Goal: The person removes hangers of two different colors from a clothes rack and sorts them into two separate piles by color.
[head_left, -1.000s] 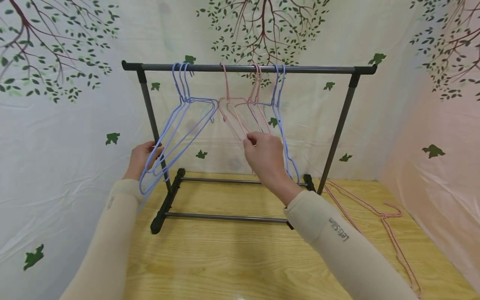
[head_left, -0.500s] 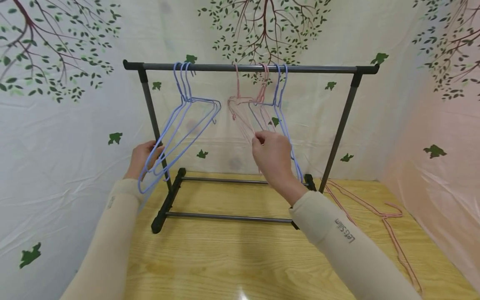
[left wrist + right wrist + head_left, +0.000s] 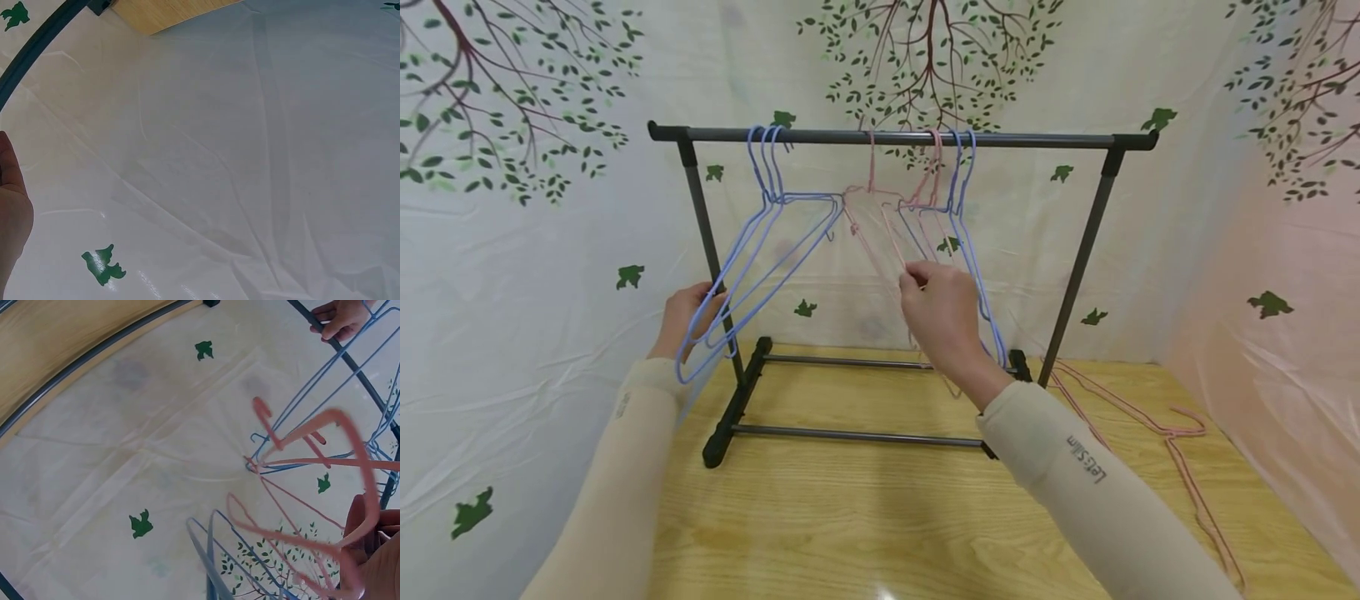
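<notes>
In the head view my left hand (image 3: 683,321) grips the left post (image 3: 702,218) of a dark clothes rack, partly behind blue hangers (image 3: 747,221) on the bar. My right hand (image 3: 943,317) pinches the lower side of a pink hanger (image 3: 893,237), one of several pink ones hooked at mid-bar. Just right of them hang two blue hangers (image 3: 968,250), partly hidden by this hand. The right wrist view shows the left hand's thumb and fingers around the post. Only an edge of the left hand (image 3: 14,215) appears in the left wrist view.
The rack's black feet (image 3: 727,425) stand on a wood-grain table (image 3: 820,517). Loose pink hangers (image 3: 1187,479) lie on the table at right. A pale sheet (image 3: 880,50) printed with leafy branches hangs behind the rack.
My right hand has shifted right, then slightly back left. The pink hangers have slid right along the bar, closer to the right blue ones. My left hand stays on the post.
</notes>
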Demonstrator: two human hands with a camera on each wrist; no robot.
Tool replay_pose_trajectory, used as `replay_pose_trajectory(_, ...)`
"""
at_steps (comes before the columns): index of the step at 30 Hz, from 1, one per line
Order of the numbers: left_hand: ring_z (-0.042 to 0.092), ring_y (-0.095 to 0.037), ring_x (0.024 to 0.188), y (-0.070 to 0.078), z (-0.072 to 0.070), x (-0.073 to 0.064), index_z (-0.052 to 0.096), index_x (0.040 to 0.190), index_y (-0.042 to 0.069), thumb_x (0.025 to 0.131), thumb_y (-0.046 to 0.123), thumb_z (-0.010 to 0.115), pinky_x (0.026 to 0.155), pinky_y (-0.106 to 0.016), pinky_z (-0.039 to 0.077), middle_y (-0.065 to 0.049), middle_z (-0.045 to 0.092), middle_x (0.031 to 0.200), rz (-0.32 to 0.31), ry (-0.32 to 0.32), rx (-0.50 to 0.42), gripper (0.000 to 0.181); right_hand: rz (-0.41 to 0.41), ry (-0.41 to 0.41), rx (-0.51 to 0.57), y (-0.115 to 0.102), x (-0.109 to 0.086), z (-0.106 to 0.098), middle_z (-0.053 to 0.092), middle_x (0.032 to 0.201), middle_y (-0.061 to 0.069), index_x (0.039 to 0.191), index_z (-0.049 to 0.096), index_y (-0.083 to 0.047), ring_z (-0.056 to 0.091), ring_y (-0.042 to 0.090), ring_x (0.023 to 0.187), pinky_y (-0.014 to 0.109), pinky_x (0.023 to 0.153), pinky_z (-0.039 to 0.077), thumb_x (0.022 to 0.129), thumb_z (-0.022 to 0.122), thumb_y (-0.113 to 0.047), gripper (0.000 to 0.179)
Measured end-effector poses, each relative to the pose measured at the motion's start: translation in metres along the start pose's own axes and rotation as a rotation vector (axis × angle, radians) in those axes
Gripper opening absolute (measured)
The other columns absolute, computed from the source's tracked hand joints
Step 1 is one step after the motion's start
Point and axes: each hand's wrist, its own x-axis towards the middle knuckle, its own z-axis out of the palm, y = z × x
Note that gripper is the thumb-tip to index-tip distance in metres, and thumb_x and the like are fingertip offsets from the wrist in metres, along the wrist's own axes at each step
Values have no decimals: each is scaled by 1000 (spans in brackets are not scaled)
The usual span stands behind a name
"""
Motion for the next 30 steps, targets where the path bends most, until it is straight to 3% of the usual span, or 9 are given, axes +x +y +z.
replay_pose_trajectory(4, 65, -39, 90, 3, -2, 1, 63, 120, -4, 103, 40, 52, 81, -52, 49, -25, 69, 104, -61, -51, -9, 47, -2, -40, -24, 1, -1, 0, 75, 91, 9, 105, 77, -3, 70, 19, 78, 35, 69, 55, 95, 66, -14, 19)
replay_pose_trajectory(8, 65, -40, 94, 3, -3, 1, 63, 120, -3, 103, 39, 53, 84, -52, 49, -26, 68, 108, -82, -62, -11, 47, -26, -83, -59, 1, -1, -2, 75, 90, 6, 106, 78, -5, 69, 17, 78, 35, 71, 54, 97, 66, -21, 22)
replay_pose_trajectory(15, 65, -39, 94, 1, -3, 2, 62, 121, -3, 103, 38, 52, 83, -51, 50, -25, 68, 108, -82, -68, -27, 46, -119, 110, -79, 5, 8, -15, 75, 86, 10, 101, 78, -1, 69, 22, 71, 38, 67, 54, 94, 69, -16, 19)
replay_pose_trajectory(19, 63, -37, 83, 1, -1, 1, 65, 115, -5, 103, 30, 55, 75, -47, 48, -24, 69, 97, -12, -19, -13, 38, -89, 165, -111, 12, 13, -25, 75, 90, 11, 105, 77, -2, 70, 24, 74, 40, 67, 52, 92, 70, -14, 19)
replay_pose_trajectory(24, 59, -32, 74, 1, -1, -1, 68, 106, -5, 100, 21, 61, 67, -35, 43, -24, 70, 91, 68, 47, -48, 28, -1, 48, -208, 20, 12, -28, 74, 98, 10, 114, 74, -3, 69, 26, 77, 42, 61, 50, 93, 69, -21, 27)
replay_pose_trajectory(30, 55, -22, 66, 0, 0, -3, 70, 102, -4, 99, 25, 63, 59, -27, 41, -22, 70, 90, 56, 57, -63, 30, 44, -106, -224, 24, 7, -24, 74, 97, 12, 116, 73, -1, 67, 24, 70, 39, 62, 50, 97, 63, -19, 28)
